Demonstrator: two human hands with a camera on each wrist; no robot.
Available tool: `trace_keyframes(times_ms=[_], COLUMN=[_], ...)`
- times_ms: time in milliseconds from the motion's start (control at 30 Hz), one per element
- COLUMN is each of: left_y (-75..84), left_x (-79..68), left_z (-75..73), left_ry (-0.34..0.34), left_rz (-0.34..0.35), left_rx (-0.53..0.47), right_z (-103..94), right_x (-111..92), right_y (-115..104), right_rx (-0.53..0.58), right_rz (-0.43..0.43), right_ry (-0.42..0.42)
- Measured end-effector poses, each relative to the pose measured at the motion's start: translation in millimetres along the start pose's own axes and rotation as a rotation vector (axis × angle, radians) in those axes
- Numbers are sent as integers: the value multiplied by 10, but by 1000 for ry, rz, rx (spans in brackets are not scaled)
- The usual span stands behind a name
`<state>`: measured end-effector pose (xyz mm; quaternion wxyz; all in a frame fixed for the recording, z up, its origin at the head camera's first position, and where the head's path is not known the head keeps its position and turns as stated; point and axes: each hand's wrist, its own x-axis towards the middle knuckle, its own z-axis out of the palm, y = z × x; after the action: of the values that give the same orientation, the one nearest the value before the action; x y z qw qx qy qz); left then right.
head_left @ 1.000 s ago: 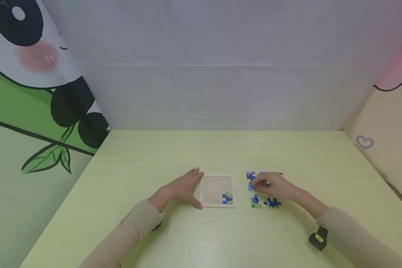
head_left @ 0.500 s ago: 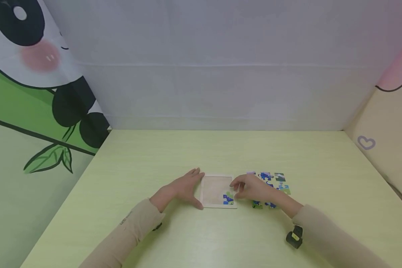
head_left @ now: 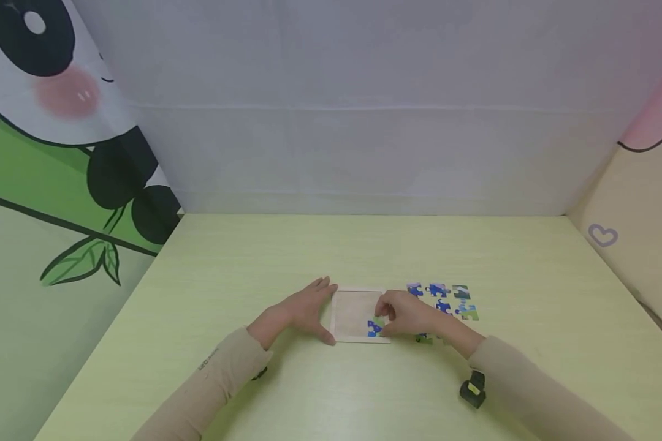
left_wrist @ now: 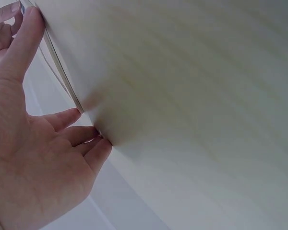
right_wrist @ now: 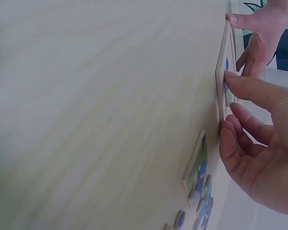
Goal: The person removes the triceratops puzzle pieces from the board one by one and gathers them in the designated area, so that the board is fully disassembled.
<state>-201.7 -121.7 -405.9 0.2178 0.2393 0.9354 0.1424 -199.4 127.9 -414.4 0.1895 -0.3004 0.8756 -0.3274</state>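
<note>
A shallow square puzzle tray [head_left: 358,288] with a pale rim lies on the table. A blue-and-green puzzle piece [head_left: 373,328] sits in its lower right corner. My left hand [head_left: 302,310] is spread along the tray's left side, thumb and fingertips touching the rim; the left wrist view shows the fingers [left_wrist: 67,119] nearly straight against the edge. My right hand [head_left: 407,313] is over the tray's right side, thumb and index finger pinching at the corner piece, which they partly cover. In the right wrist view the right thumb [right_wrist: 252,90] lies over the tray's rim.
Several loose puzzle pieces [head_left: 437,290] lie right of the tray, some hidden under the right hand and forearm. One green-and-blue loose piece [right_wrist: 198,167] is close to the tray. A pale curtain [head_left: 364,159] hangs behind the table, with printed panels at both sides.
My right hand has moved left from the loose pieces to the tray's right side, its fingertips now at the corner piece. The left hand has stayed at the tray's left edge.
</note>
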Motion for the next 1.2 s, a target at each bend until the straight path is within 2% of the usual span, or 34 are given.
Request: trace_keyframes(times_ms=[367,967,1200], left_y=[7,5,-7], left_x=[5,7,9], left_z=[-4,4,12], left_ry=[7,14,14], left_rz=[4,-1,10], left_rx=[4,5,-5], right_z=[10,22,-42], right_x=[4,-42,-73], right_y=[-21,-26,-33], right_rx=[79,105,127], right_rz=[34,-70,-87], right_ry=[-7,23,37])
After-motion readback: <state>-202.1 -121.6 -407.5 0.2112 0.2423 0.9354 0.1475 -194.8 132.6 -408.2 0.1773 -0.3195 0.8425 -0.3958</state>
